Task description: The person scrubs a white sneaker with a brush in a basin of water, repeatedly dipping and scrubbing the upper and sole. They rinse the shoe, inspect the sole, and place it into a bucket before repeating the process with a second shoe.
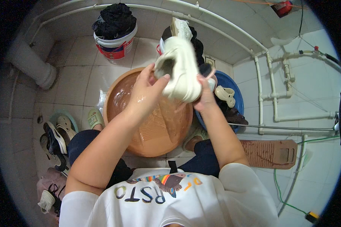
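A white shoe point(183, 72), slightly blurred, is held up over a round orange-brown basin point(115, 142). My left hand point(149, 89) is closed on the shoe's left side, by its dark opening, and looks wet. On the other side, my right hand point(205, 96) grips the shoe, its fingers partly hidden. Against the right thumb is a dark oval thing with a pinkish edge point(206, 70), apparently a brush; I cannot tell whether that hand holds it too. Water stands in the basin, and a ridged washboard point(153, 130) slopes in it.
To the right, a blue tub point(235, 89) holds shoes, including a cream clog point(225, 95). A bucket point(115, 47) of dark cloth stands at the far left. A brown washboard point(271, 154) lies at right. Several shoes point(57, 138) sit at left, below white wall pipes.
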A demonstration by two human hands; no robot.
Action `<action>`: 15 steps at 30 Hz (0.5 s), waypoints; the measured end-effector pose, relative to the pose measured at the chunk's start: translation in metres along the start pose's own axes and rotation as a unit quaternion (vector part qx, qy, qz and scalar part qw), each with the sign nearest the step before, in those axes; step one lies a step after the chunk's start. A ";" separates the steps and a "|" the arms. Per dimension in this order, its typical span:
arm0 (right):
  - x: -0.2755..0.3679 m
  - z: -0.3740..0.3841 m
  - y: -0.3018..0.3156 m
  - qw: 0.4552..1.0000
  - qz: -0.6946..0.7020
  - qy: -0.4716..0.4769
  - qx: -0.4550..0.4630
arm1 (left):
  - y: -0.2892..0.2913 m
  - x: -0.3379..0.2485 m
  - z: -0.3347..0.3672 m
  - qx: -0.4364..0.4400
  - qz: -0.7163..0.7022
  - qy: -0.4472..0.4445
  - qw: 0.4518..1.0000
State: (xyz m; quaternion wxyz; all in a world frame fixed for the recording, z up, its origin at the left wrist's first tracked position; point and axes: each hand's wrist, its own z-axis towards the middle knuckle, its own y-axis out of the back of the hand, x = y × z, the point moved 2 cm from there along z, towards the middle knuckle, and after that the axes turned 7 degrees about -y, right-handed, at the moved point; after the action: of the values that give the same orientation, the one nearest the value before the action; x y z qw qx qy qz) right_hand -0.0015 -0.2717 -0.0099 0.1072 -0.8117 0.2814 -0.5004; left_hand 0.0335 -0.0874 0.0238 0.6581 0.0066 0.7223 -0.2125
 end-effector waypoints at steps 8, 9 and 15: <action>0.127 0.078 0.046 0.978 -0.002 0.208 -0.023 | 0.004 -0.011 -0.003 0.048 -0.035 0.146 0.987; 0.135 0.093 0.052 0.976 -0.010 0.216 -0.016 | 0.006 -0.009 0.000 0.046 -0.029 0.148 0.988; 0.091 0.221 0.175 0.967 -0.099 0.147 -0.182 | 0.000 0.008 0.017 0.037 -0.047 0.180 0.982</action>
State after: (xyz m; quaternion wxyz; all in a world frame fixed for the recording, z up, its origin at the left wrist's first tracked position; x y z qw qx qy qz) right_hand 0.1611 -0.4900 -0.1267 -0.1355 -0.7588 0.2987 -0.5628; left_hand 0.0484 -0.0943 0.0157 0.5059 0.0348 0.8201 -0.2651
